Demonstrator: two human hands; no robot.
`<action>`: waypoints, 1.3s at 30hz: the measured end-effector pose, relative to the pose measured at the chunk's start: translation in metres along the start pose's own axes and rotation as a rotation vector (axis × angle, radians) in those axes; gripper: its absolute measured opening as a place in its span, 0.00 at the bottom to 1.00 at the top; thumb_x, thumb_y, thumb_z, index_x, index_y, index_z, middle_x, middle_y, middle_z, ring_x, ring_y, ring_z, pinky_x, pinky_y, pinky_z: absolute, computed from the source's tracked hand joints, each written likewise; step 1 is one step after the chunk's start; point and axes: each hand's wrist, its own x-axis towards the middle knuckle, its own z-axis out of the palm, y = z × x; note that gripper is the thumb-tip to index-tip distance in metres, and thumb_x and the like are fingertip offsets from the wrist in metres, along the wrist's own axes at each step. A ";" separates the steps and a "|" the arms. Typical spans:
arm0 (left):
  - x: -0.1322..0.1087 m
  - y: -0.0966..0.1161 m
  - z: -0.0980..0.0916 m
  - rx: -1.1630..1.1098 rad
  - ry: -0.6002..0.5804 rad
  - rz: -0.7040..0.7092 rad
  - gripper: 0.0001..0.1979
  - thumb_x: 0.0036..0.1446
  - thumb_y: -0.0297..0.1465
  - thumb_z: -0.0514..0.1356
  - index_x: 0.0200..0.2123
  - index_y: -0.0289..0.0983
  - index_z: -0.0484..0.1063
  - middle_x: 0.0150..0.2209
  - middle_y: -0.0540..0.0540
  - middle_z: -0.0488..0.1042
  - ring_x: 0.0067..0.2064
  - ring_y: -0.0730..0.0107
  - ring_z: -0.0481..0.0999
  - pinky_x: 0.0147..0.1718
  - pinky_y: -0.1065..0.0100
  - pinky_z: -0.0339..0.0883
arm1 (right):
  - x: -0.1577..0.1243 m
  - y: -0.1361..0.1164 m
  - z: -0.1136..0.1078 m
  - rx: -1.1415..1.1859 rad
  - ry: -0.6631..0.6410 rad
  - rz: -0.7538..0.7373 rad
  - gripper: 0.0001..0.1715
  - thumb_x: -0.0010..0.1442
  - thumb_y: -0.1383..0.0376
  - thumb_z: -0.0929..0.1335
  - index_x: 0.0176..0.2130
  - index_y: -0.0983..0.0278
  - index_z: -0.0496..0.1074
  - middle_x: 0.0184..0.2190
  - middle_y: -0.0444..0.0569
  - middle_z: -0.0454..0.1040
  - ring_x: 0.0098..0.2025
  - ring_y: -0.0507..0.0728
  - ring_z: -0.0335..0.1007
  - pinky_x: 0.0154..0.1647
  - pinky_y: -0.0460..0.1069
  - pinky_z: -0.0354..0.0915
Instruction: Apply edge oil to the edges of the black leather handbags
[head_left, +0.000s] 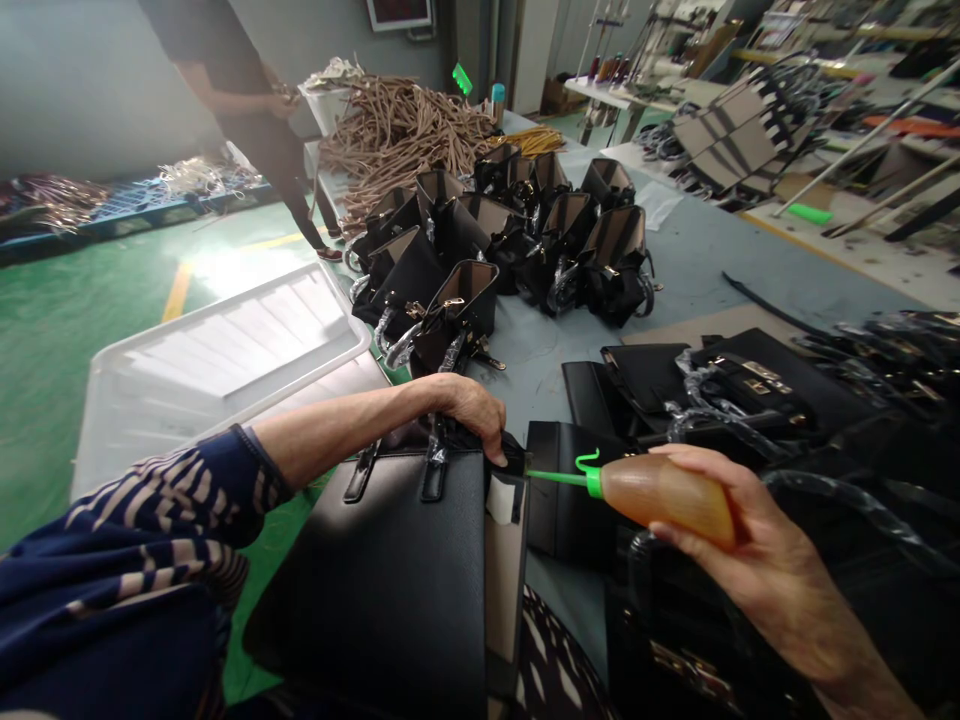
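A: Head view, near centre. Left hand clamped over the top edge of a black handbag, fingers curled down, likely pinning the bag steady and keeping the edge exposed.

B: And the right?

A: Right hand wrapped round an orange squeeze bottle, held level. Its green nozzle points left, tip just at the bag's edge beside the left thumb. Looks like glue, aimed at the seam; contents not certain.

B: Around them?

A: Near right, flat black bags with plastic-wrapped handles, within reach. Farther off, a cluster of upright open bags on the grey table. Beyond, a heap of tan straps. Left, a white tray over green floor. Far left, another person stands, hands together at the waist.
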 end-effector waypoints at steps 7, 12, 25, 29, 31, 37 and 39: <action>-0.002 0.004 -0.002 0.106 -0.024 -0.034 0.14 0.47 0.40 0.63 0.25 0.33 0.76 0.19 0.51 0.68 0.23 0.74 0.65 0.23 0.72 0.57 | 0.003 0.007 0.000 0.040 -0.007 0.092 0.30 0.51 0.50 0.72 0.51 0.53 0.65 0.51 0.47 0.69 0.49 0.65 0.68 0.49 0.56 0.68; -0.003 0.004 -0.002 0.143 -0.004 -0.032 0.16 0.48 0.41 0.62 0.29 0.31 0.75 0.21 0.51 0.68 0.24 0.73 0.66 0.21 0.72 0.56 | 0.005 0.008 0.000 0.066 0.010 0.109 0.29 0.50 0.50 0.73 0.49 0.54 0.66 0.48 0.46 0.70 0.46 0.63 0.70 0.46 0.53 0.69; -0.003 0.000 -0.002 0.144 0.031 -0.013 0.16 0.48 0.39 0.61 0.32 0.31 0.77 0.23 0.50 0.72 0.23 0.74 0.65 0.23 0.72 0.56 | 0.006 0.011 0.004 0.071 -0.039 0.118 0.29 0.50 0.50 0.73 0.49 0.53 0.65 0.48 0.45 0.70 0.46 0.62 0.69 0.45 0.52 0.68; -0.004 0.000 -0.003 0.167 0.044 -0.012 0.16 0.48 0.39 0.61 0.31 0.30 0.76 0.22 0.51 0.69 0.23 0.75 0.64 0.21 0.72 0.55 | 0.003 0.011 0.003 0.061 -0.065 0.123 0.29 0.51 0.50 0.73 0.50 0.52 0.65 0.49 0.44 0.70 0.47 0.62 0.69 0.45 0.51 0.68; -0.004 -0.001 -0.003 0.169 0.050 -0.002 0.16 0.48 0.39 0.60 0.32 0.30 0.76 0.22 0.51 0.69 0.23 0.75 0.64 0.21 0.72 0.54 | 0.002 0.010 0.003 0.065 -0.078 0.123 0.29 0.51 0.50 0.73 0.51 0.51 0.64 0.49 0.44 0.70 0.47 0.61 0.69 0.46 0.51 0.67; -0.004 -0.005 -0.004 0.199 0.088 0.006 0.20 0.47 0.43 0.60 0.32 0.30 0.76 0.21 0.51 0.67 0.23 0.73 0.64 0.20 0.71 0.54 | 0.000 0.010 0.004 0.035 -0.103 0.135 0.29 0.51 0.49 0.72 0.51 0.51 0.65 0.49 0.44 0.70 0.47 0.61 0.70 0.46 0.51 0.68; -0.005 -0.005 -0.005 0.209 0.104 0.002 0.21 0.47 0.43 0.60 0.32 0.30 0.76 0.21 0.50 0.68 0.23 0.73 0.65 0.21 0.70 0.54 | 0.000 0.011 0.005 0.011 -0.099 0.131 0.29 0.51 0.49 0.72 0.50 0.51 0.65 0.49 0.44 0.70 0.46 0.61 0.70 0.48 0.52 0.68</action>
